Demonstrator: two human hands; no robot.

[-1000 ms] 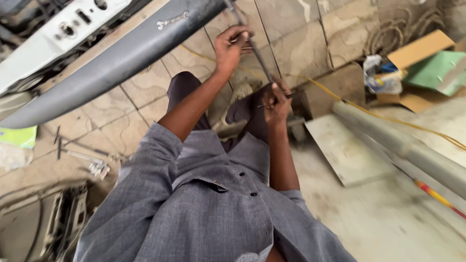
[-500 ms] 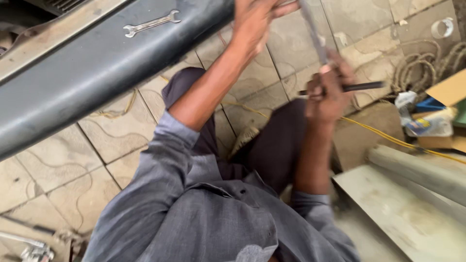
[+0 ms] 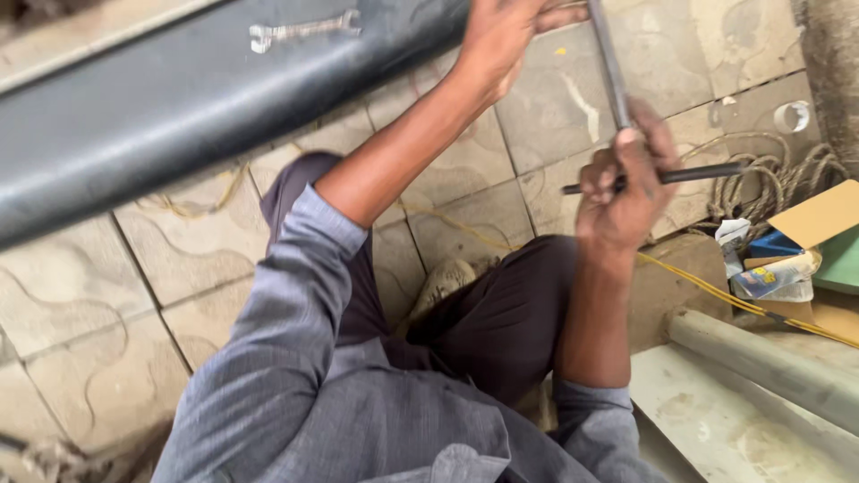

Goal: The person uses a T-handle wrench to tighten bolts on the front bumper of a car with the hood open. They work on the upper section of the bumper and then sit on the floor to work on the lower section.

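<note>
2 hands work a cross-shaped metal wrench [image 3: 617,98]: the right hand [image 3: 626,192] is clenched round its crossing for leverage, the left hand [image 3: 501,36] steadies the shaft's upper end beside a dark panel [image 3: 179,116] bearing a spanner [image 3: 304,31].

Dark matt metal cross wrench [image 3: 646,174], right hand [image 3: 626,192] gripping; 11 o'clock, bright steel spanner [image 3: 304,29] on smooth grey bumper [image 3: 179,107]; rough patterned floor tiles [image 3: 80,286].
</note>
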